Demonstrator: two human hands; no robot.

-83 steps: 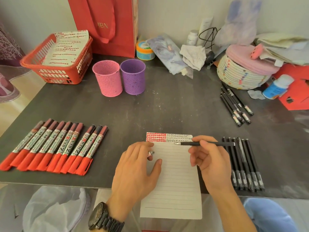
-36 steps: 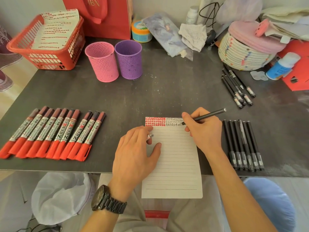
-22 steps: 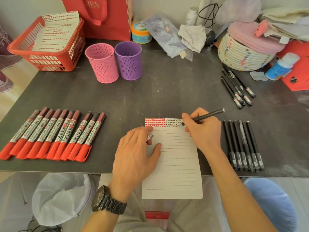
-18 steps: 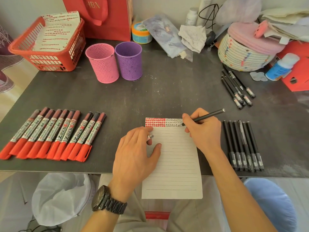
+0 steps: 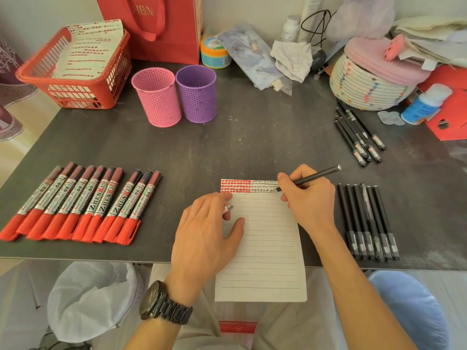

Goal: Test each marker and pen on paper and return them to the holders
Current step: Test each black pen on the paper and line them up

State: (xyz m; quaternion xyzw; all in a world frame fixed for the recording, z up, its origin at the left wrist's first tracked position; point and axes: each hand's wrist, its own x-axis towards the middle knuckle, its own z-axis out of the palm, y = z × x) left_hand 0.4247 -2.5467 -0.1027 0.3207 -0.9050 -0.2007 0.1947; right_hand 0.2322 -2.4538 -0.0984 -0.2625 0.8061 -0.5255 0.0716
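right hand (image 5: 310,200) pinches pen (image 5: 318,175) (tip on paper (image 5: 265,253)) | left hand (image 5: 202,238) holds cap (image 5: 228,207)

Light: soft, warm, even indoor light; its source is out of view.
Shadows: faint, with blurred edges, under the left hand (image 5: 204,236) on the paper (image 5: 265,261) and at the foot of the holders (image 5: 156,97).
Glare: the silver bands on the markers (image 5: 83,205) shine. There is a pale sheen on the table (image 5: 252,137) at its far right, a bright spot on the end of the pen (image 5: 316,176) gripped in the right hand (image 5: 310,198), and a small glint on the cap (image 5: 228,207) pinched in the left hand.
Distortion: wide-angle; the table's sides splay outward and the basket (image 5: 75,97) leans.
Focus: the centre is sharp and the marker print is readable; the corners and bottom are softer.
Exposure: the top right is pale and washed.
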